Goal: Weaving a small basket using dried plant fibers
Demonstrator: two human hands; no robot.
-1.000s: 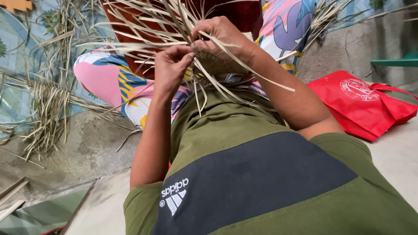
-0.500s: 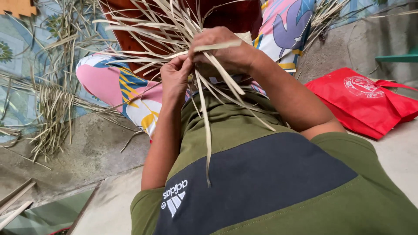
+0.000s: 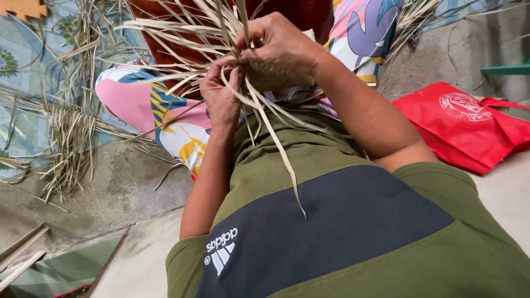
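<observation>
I read this as an informal home craft spot at floor level, not a fitted workshop. I see a bare, rough concrete floor [image 3: 110,193] with loose dried palm strips [image 3: 69,149] strewn across it and over a patterned blue-green mat [image 3: 16,110] along its left edge. A soft red cloth bag [image 3: 464,124] slumps on the floor at the right, a few wooden slats [image 3: 22,256] lie at the lower left corner, and there is no bench or tooling in my view.
</observation>
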